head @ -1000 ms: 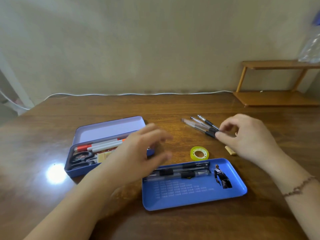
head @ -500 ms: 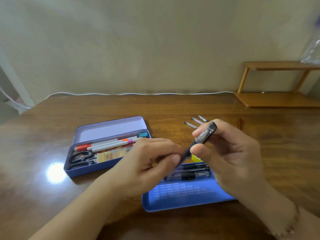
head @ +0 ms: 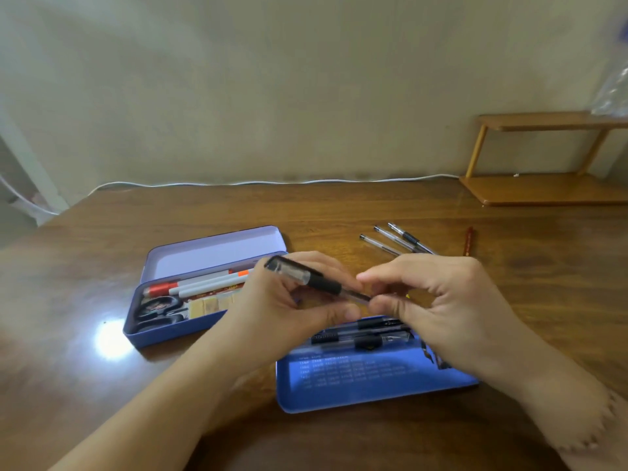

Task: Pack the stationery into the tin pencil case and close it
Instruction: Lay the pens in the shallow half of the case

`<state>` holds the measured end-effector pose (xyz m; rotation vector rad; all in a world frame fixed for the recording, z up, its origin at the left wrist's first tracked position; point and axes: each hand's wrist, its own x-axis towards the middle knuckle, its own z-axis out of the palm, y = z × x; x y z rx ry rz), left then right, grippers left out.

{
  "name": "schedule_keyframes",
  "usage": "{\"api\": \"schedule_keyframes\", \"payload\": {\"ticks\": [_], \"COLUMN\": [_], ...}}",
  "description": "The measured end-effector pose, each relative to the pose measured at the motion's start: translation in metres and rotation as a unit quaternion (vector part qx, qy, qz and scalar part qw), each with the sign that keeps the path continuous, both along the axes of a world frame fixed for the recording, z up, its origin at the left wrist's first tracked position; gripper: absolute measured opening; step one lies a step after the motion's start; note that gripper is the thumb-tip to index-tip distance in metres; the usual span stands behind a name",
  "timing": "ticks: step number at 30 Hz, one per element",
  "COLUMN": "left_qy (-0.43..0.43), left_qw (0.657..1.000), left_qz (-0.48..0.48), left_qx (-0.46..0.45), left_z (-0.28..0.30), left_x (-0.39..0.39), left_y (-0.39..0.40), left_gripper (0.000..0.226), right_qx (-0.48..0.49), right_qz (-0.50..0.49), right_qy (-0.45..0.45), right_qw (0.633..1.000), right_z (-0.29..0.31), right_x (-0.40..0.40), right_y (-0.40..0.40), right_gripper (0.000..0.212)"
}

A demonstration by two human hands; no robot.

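Both hands have drifted left since half a second ago, and the pen you hold has swung from steeply tilted to nearly level, with its capped end now over the open tin.

Nearest you, the blue tray (head: 356,385) lies flat on the desk (head: 526,300) with a few dark pens (head: 367,334) along its far edge. Just above it your right hand (head: 452,300) pinches the tip end of the held pen (head: 316,282) between thumb and forefinger, while your left hand (head: 289,300) curls round the barrel near the black grip. The held pen therefore hangs in the air between tray and case, not yet packed.

Left of your hands sits the tin pencil case (head: 163,331), lid (head: 214,249) thrown back, already carrying markers (head: 204,283), scissors (head: 156,311) and some tan pieces I cannot identify. Farther off, three clear pens (head: 394,241) and a reddish pencil (head: 469,241) lie loose on the desk, and the wooden shelf (head: 543,188) stands at the back right.

Risks, as I judge them: the case looks fairly full, so a pen laid crosswise over the markers may ride high and stop the lid shutting. Your right pinch is on the slim tip, which could slip or mark your fingers. The loose pens are round and could roll if your sleeve or wrist brushes them. The tray must seat flat too.
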<state>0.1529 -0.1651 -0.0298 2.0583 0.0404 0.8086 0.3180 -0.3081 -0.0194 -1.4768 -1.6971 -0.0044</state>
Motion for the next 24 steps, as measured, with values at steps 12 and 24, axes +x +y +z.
{"api": "schedule_keyframes", "payload": {"ticks": [12, 24], "left_qy": [0.17, 0.27], "left_qw": [0.952, 0.906], "left_qz": [0.034, -0.028], "left_qx": [0.253, 0.325], "left_z": [0.004, 0.003], "left_x": [-0.017, -0.017], "left_y": [0.028, 0.021], "left_gripper": [0.039, 0.015], "right_qx": [-0.184, -0.167], "right_qz": [0.025, -0.029], "right_qy": [-0.243, -0.246], "right_qw": [0.952, 0.954], "right_z": [-0.006, -0.014], "right_x": [0.003, 0.002], "right_y": [-0.005, 0.002], "right_gripper": [0.019, 0.014]}}
